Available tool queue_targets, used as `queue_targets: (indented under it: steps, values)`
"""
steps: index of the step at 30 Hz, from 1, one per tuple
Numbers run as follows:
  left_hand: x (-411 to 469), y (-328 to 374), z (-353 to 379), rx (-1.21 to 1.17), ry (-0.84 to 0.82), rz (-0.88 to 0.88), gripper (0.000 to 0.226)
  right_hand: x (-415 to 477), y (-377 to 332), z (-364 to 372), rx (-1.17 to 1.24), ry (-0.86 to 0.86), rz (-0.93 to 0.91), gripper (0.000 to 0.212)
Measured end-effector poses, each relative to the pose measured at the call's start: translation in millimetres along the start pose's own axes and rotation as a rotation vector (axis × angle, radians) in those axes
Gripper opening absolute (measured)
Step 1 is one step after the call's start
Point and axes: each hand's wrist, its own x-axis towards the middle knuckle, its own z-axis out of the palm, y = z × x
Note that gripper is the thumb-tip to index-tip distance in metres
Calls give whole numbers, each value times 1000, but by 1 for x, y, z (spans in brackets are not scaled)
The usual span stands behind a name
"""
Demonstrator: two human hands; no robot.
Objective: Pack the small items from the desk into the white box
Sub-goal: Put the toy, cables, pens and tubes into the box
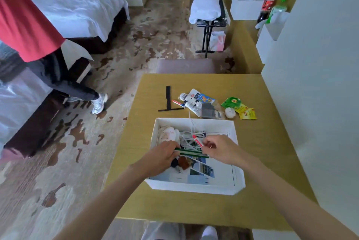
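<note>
In the head view, your two hands meet over the white box (194, 121), which sits low in the centre of the frame on the yellow desk (262, 152). Your left hand (165, 154) has its fingers pressed together around the left end of two green pencils (191, 152) lying across the box. Your right hand (221, 148) pinches near their right end, thumb and fingers closed; just what else it grips you cannot tell, though a small red-and-white stick (198, 141) lies right at its fingertips.

Inside the box you have one coil of white cable (189, 138), one crumpled white bundle (168, 132) in the upper left corner, one brown item (183, 163) beside one small black one (174, 162), and printed sheets (206, 169) covering the bottom.

Above the box, still on the desk, count one black comb (168, 97), one thin black pen (171, 109), two white tubes (192, 106), one blue-and-white packet (202, 97), one grey pouch (207, 110), one white round object (230, 112), and four tea sachets (240, 106), two green and two yellow.
</note>
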Motion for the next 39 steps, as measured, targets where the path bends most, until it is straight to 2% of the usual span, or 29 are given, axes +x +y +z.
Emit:
queue_targets:
  steps: [4, 9, 13, 15, 19, 23, 27, 31, 35, 39]
  values:
    - [7, -7, 21, 186, -76, 59, 27, -8, 10, 16, -47, -77, 50, 10]
    - [4, -29, 31, 611, -109, 184, 32, -3, 12, 33, -157, -152, 92, 19]
    - [-4, -39, 27, 719, -61, 212, 26, 8, 5, 45, -254, -197, 81, 26]
    - [-6, -41, 24, 675, 20, 209, 26, 13, 2, 51, -315, -206, 58, 28]
    - [-11, -44, 15, 552, 157, 149, 24, 20, -4, 60, -376, -231, -12, 17]
    - [-13, -39, 9, 380, 256, 114, 20, 24, -5, 62, -355, -232, -39, 25]
    - [-6, -34, 3, 39, 480, 76, 14, 25, -1, 47, -235, -35, -103, 25]
    - [12, -37, -9, -251, 545, -179, 25, 35, -4, 22, -73, 221, -174, 23]
    - [37, -54, -22, -364, 580, -317, 27, 58, -9, 0, -59, 360, -144, 22]
    - [71, -94, -32, -367, 520, -375, 28, 94, -12, -8, -84, 435, -116, 14]
